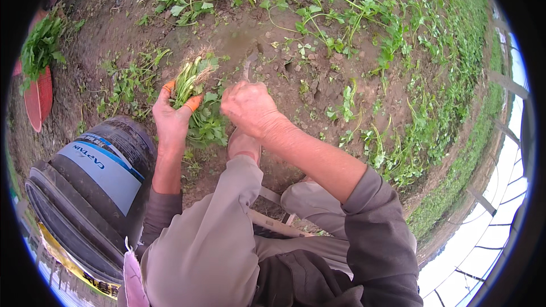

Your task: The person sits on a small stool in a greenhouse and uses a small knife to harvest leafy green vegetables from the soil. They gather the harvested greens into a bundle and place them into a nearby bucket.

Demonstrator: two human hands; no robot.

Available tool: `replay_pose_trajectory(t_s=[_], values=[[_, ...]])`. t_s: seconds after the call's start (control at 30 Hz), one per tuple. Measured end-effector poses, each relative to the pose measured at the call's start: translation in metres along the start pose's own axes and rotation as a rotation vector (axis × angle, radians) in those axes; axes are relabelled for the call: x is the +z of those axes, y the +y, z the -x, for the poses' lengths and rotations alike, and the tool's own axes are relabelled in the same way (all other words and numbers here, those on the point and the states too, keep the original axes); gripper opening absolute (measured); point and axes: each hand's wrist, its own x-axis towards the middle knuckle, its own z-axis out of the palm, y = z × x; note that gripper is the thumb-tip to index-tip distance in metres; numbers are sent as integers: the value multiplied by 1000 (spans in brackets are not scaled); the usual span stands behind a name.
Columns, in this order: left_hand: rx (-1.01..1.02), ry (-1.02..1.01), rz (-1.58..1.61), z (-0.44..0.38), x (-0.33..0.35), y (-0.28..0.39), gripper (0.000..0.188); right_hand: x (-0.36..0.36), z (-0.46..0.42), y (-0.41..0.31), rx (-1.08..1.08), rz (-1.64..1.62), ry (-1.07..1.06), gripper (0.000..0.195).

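My left hand, with orange covers on the thumb and a finger, grips a bunch of leafy green plants that look like young celery. Pale stems and stringy roots point away from me, while the leaves hang down below the hand. To its right, my right hand is closed in a fist around a small tool with a narrow, soil-coloured blade, perhaps a knife. Its handle is hidden by the fingers. The blade tip points at the soil and is hard to make out against it.
A dark bucket with a blue-and-white label stands at my left. Further left, cut greens lie on a red basket-like thing. Loose plants are spread over bare soil ahead, and a dense green bed runs along the right.
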Motion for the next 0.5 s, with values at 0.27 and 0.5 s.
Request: replay_pose_trajectory(t_s=[0.27, 0.5], values=[[-29, 27, 4, 8, -8, -4, 32, -1, 39, 51, 113, -18, -107, 39], [-49, 56, 7, 7, -17, -10, 36, -113, 66, 51, 51, 10, -117, 36]])
